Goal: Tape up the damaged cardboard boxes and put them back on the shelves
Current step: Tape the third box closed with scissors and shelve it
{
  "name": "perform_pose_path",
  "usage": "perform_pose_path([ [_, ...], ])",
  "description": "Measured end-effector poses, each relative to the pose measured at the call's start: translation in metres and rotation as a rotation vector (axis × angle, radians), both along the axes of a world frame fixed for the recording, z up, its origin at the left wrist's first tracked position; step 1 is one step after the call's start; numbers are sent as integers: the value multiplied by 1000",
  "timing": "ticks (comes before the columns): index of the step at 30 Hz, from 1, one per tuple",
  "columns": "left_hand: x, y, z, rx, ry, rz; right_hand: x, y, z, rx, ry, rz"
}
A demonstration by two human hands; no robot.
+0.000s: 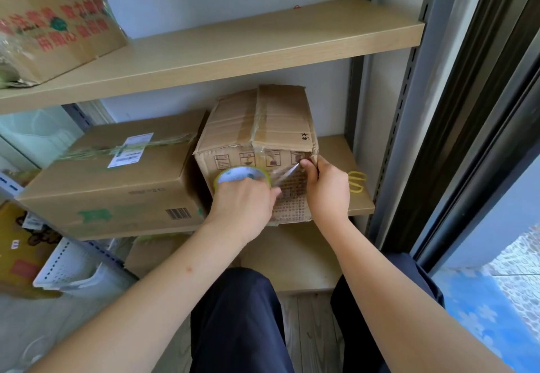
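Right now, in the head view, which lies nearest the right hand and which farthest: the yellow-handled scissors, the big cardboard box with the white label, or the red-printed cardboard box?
1. Yellow-handled scissors, just right of the right hand.
2. Big cardboard box with the white label, left, same shelf.
3. Red-printed cardboard box, upper shelf, far left.

Both bare forearms outstretched, left grip (245, 197) curled around something, right grip (327, 188) pinching at thumb tip.
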State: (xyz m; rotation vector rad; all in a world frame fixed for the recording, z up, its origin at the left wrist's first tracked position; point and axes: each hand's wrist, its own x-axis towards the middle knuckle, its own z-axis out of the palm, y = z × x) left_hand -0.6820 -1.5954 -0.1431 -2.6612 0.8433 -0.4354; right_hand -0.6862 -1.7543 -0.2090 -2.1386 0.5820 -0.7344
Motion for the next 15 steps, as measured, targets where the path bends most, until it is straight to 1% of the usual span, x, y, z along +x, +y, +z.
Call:
perform_pose_path([
  [2,-2,17,1,75,29,-151,-3,-6,-3,0,-15,15],
  [3,-4,25,5,93,12,-155,-5,-7,-3,-8,-12,33],
  [6,1,46,16,38,-16,29,-3,-9,-3,-4,-18,79],
  [9,9,63,16,-51,32,252,0,-9,-4,3,-16,95],
  [11,12,68,15,-52,30,292,0,-8,-3,-9,-7,112],
  [12,14,71,12,-53,61,271,1,-9,-2,-11,-9,112],
  [14,16,77,9,-89,267,166,0,-14,-2,-16,-1,110],
  [15,16,82,8,-94,335,108,-1,-16,-1,-21,14,116],
])
